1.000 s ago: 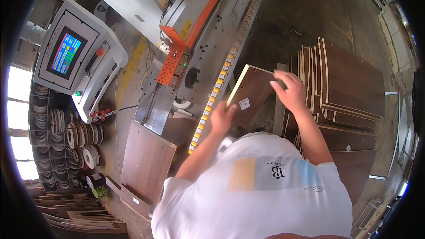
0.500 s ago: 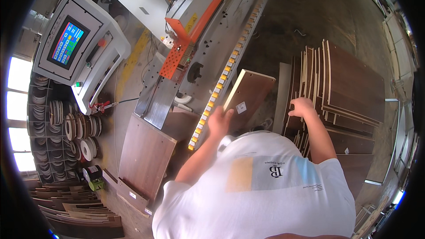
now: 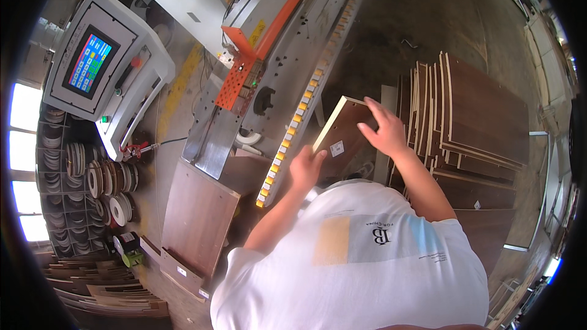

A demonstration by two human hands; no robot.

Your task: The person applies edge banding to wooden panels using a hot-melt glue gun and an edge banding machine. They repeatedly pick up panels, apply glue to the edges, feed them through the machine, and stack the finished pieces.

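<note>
Head view: your left hand point(image 3: 306, 168) closed on brown board point(image 3: 347, 127) at near left edge; your right hand point(image 3: 387, 134) part-open, spread at board's far right corner, firm contact cannot be confirmed; board ahead of your white shirt point(image 3: 397, 275), between yellow-and-white roller track point(image 3: 291, 131) on left, stacked panels point(image 3: 486, 113) on right

left hand point(image 3: 306, 168): curled in grip | right hand point(image 3: 386, 132): loosely spread
</note>
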